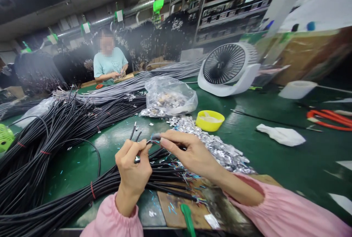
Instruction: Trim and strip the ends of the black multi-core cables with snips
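Observation:
My left hand [133,165] is closed around a few thin black cables [135,133] whose ends stick up above the fist. My right hand [187,152] pinches the stripped, coloured wire tips of one cable just right of the left hand's fingers. Both hands hover over a bundle of black cables [82,196] tied with red bands, lying across the green table [275,156]. A heap of small silver metal pieces [220,149] lies just behind my right hand. Pink sleeves cover both forearms.
A clear bag of metal parts [169,97], a yellow bowl [209,119], a white desk fan [228,68], a white rag [282,135] and orange-handled scissors [330,118] sit on the table. Grey cables [154,77] stretch back. Another person [110,61] works at the far end.

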Motion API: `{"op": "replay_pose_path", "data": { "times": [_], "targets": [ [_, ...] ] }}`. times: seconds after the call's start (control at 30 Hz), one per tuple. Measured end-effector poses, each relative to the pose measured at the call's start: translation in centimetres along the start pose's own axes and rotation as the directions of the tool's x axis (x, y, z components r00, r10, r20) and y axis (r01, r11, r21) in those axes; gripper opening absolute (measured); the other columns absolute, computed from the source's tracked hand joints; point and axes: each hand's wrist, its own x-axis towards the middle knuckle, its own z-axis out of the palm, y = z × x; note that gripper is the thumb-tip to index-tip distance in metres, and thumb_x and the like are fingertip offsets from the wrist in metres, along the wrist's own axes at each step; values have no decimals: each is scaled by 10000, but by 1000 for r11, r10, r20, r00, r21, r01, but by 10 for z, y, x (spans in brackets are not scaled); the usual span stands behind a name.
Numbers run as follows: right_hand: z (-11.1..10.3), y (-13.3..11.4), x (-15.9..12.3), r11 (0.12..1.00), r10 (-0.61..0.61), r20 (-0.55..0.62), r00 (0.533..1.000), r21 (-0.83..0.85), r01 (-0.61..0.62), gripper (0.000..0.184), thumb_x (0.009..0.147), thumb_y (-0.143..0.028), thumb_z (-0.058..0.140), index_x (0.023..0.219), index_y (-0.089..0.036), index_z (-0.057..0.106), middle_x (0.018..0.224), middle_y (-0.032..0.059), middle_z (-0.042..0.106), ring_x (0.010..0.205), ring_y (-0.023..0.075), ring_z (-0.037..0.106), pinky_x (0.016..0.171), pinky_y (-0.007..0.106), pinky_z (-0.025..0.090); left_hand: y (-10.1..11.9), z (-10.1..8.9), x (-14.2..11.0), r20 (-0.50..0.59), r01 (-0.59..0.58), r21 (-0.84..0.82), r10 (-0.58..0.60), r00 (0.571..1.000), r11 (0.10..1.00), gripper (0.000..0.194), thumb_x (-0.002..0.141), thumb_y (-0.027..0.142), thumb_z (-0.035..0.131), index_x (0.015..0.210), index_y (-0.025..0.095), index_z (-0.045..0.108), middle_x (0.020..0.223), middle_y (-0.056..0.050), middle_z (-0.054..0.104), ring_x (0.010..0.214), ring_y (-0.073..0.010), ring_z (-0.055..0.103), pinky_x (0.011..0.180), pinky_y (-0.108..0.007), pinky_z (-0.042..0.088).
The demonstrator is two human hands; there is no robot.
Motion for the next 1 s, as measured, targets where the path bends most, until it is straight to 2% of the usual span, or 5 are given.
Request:
{"op": "replay_pose_path", "data": {
  "times": [0.17,0.37,0.67,1.0],
  "targets": [
    [-1,-1,-1,1000,14,15,1000,-4,-14,486,890,-516,442,686,-145,682,565,22,556,531,121,502,493,226,391,1,0,0,9,-22,1,22,1000,1000,93,786,93,589,724,151,626,572,34,537,505,-63,488,497,-165,402],
    [-1,-1,0,1000,14,5,1000,-8,-14,464,885,-507,456,715,-146,695,579,23,568,527,120,498,488,229,391,2,0,1,0,-25,32,25,1000,999,108,790,101,584,709,158,628,567,28,554,501,-70,507,486,-174,403],
    [0,0,0,999,47,-17,999,22,-47,437,872,-499,476,728,-156,705,580,30,575,537,132,518,482,232,405,3,0,1,45,4,69,-7,999,998,106,800,127,574,708,161,612,605,16,564,538,-81,529,526,-182,424],
    [1,0,-1,999,46,-26,999,28,-46,432,865,-498,488,726,-149,702,579,24,566,526,124,511,464,221,402,4,0,2,1,-61,102,61,998,993,104,769,82,600,694,151,620,570,22,565,505,-74,516,493,-176,406]
  ]
}}
